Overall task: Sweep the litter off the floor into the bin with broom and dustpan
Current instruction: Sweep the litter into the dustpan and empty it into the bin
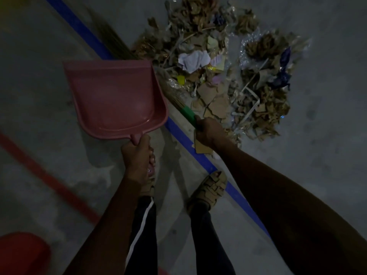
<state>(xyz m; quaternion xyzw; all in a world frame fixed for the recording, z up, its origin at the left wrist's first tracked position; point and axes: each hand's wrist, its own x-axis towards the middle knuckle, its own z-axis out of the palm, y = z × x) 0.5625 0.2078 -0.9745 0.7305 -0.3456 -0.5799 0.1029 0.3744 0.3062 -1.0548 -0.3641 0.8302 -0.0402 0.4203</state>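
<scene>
My left hand (138, 157) grips the handle of a pink dustpan (115, 98), held above the floor with its empty pan facing up. My right hand (208, 132) grips the green handle of a straw broom (188, 115). The broom's bristles (113, 41) run up and left behind the dustpan, partly hidden by it. A wide heap of litter (218, 66) lies on the grey floor just right of the dustpan: dry leaves, crumpled paper, cardboard scraps and plastic wrappers. The scene is dim.
A blue floor line (186, 135) runs diagonally under the broom and past my sandalled feet (210, 187). A red line (45, 175) crosses the floor at left. A red object (21, 253), possibly the bin, sits at the bottom left corner.
</scene>
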